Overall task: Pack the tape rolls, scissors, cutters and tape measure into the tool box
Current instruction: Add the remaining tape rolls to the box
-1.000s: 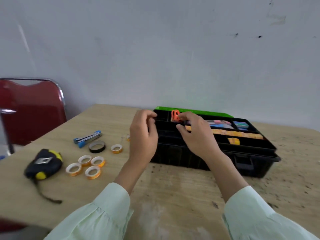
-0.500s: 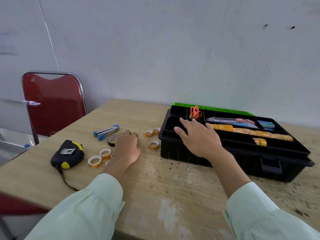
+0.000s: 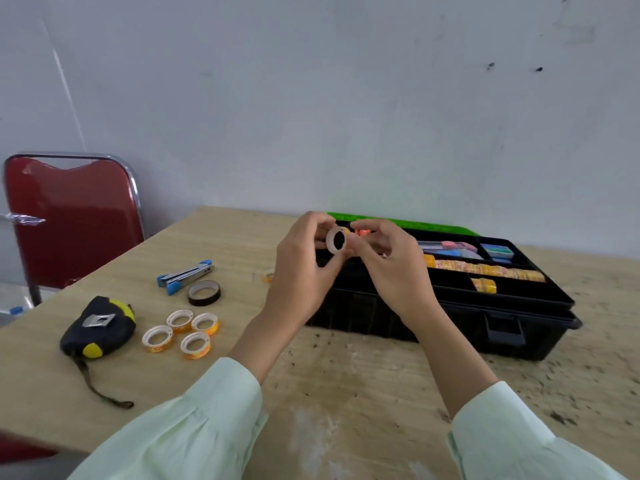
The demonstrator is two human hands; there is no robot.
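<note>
Now one tape roll (image 3: pixel 336 240), just lifted off the desk (image 3: pixel 311 393), is pinched between fingers (image 3: pixel 367 226) of left hand (image 3: pixel 301 271) and right hand (image 3: pixel 394 268) above the tool box (image 3: pixel 450 306); other rolls (image 3: pixel 180 332) wait, so packing continues.

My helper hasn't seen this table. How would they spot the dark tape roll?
Look left of the tool box, on the table. Beside the blue-ended tool lies one tape roll. It alone is black; the neighbouring rolls are orange.
</note>
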